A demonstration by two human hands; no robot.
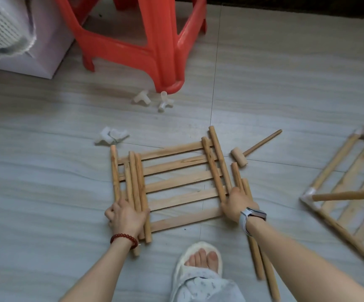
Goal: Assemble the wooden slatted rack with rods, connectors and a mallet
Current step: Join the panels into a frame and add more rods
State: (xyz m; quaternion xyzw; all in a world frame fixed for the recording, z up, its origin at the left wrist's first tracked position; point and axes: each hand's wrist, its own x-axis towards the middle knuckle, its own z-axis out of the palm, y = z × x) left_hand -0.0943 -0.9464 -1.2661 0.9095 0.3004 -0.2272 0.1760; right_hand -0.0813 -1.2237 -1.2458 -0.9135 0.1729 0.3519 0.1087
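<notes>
A slatted wooden panel [172, 182] lies flat on the tiled floor with several round rods laid across both its ends. My left hand [126, 216] grips the left group of rods [136, 177] near their near ends. My right hand [237, 203] grips the right group of rods [218, 162] at the panel's near right corner. A small wooden mallet [238, 157] lies just right of the panel. Translucent plastic connectors [142, 98] sit farther back, with more connectors [112, 135] near the panel's far left corner.
A partly assembled rack [346, 192] with white corner connectors lies at the right edge. A red plastic stool [155, 46] stands behind the work area, a white box [35, 59] and mesh basket at far left. My slippered foot [198, 260] rests near the panel's front.
</notes>
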